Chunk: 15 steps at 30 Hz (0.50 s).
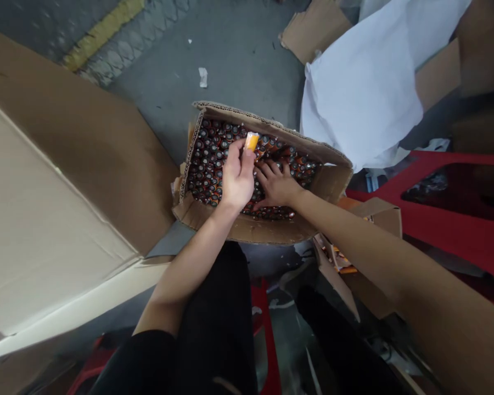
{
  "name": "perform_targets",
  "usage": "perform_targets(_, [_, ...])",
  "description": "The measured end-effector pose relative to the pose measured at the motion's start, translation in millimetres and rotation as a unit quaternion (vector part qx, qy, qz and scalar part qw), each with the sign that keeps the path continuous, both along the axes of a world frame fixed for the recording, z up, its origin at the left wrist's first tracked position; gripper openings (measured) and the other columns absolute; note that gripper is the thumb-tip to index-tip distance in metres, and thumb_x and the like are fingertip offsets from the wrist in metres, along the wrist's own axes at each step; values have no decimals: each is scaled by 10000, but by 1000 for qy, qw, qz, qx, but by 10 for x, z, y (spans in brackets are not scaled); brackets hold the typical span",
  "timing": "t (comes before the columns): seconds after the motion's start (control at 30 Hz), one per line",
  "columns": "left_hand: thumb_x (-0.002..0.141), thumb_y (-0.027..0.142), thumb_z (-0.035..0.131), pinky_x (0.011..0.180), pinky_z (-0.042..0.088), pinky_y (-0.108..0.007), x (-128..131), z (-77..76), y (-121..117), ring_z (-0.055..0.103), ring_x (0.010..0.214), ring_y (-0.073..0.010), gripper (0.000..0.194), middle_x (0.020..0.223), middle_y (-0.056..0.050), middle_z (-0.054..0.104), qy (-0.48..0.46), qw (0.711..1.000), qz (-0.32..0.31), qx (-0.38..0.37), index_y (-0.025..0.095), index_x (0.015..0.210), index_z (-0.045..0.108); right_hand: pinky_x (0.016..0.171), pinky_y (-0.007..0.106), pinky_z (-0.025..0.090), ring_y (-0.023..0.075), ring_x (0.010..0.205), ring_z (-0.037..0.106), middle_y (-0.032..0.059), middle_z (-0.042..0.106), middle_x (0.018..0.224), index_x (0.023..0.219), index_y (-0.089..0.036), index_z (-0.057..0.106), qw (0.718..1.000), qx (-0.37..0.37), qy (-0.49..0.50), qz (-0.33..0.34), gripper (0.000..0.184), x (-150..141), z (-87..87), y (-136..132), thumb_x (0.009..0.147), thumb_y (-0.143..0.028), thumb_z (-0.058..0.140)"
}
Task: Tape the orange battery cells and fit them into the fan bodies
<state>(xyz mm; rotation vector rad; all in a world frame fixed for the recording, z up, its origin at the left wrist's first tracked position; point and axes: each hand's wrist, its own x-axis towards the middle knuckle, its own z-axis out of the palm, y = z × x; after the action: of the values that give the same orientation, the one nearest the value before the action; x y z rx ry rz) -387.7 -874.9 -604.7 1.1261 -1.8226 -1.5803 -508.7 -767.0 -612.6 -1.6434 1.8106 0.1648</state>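
Observation:
A cardboard box [255,236] holds densely packed, upright small cylinders that look like batteries [209,148], with dark, shiny round ends and orange sides. Above them, my left hand [239,178] is closed with thumb and fingers on an orange-yellow battery pack [252,141] in what looks like clear wrap. To its right, my right hand [278,184] rests palm down on the packed batteries, fingers spread. A darker gap shows among the batteries just beyond its fingertips. Whether those fingers grip any single battery cannot be made out.
A large cardboard box [66,181] rises on the left. White sheeting [362,93] lies over cardboard at the upper right. Red plastic stools [448,192] stand at the right. A smaller open carton [379,214] with orange items sits below my right arm. Paper scrap [203,77] lies on the floor.

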Motion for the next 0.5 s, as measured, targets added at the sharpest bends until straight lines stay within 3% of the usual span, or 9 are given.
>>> perform_targets(0.1, [1109,625,335,897,602,-367,-5,-6,-1,706,991,-197,479,1126,-75,697,-22,1000,-5,6,271,1313,584,1155,751,349,530,1467,412,281,426,1661,1639,-150,416,999,23,-5,29,1134,-91,35,-51,757,-711,854])
perform_targets(0.23, [1091,675,304,885,603,-360,-1,-20,-15,711,981,-197,539,1098,-73,693,-18,1000,-9,14,272,1324,575,1032,590,539,481,1373,526,235,471,1635,1629,-202,442,997,61,-21,48,1016,-203,72,-186,805,-647,836])
perform_targets(0.37, [1077,699,325,926,599,-388,2,-53,-21,710,1008,-211,551,1098,-70,691,11,1000,-16,12,274,1317,581,1009,567,562,501,1389,520,243,433,1656,1640,-187,413,995,97,9,34,997,-206,123,-251,822,-581,825])
perform_targets(0.5, [1089,686,308,938,588,-365,4,-132,-12,714,1008,-194,550,1095,-56,697,26,999,-27,-4,269,1353,551,1051,527,541,450,1328,600,237,478,1623,1616,-194,446,993,102,-44,49,921,-313,121,-287,849,-550,813])
